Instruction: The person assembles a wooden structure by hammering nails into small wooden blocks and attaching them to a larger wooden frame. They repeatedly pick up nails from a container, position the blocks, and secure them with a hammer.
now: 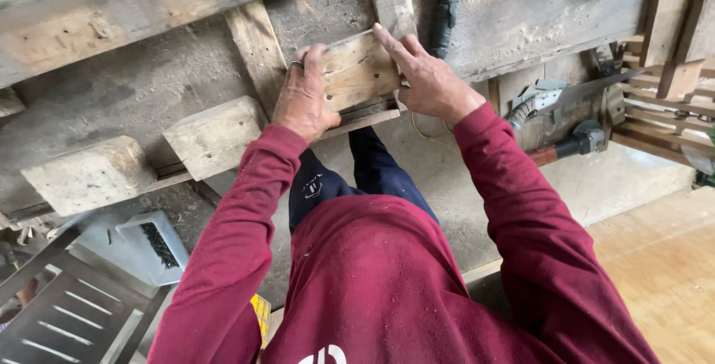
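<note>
Head view: we grip a weathered rectangular wooden pallet block, our left hand clasping its left end, right hand fingers pressed along its right edge, against the grey wooden pallet.

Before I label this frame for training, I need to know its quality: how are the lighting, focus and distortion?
Head view: soft, even daylight, no glare, only faint shadows under the wood block; left hand and right hand are sharp; wide-angle bending shows in the planks toward the edges; the power tool at right looks slightly softer.
</note>
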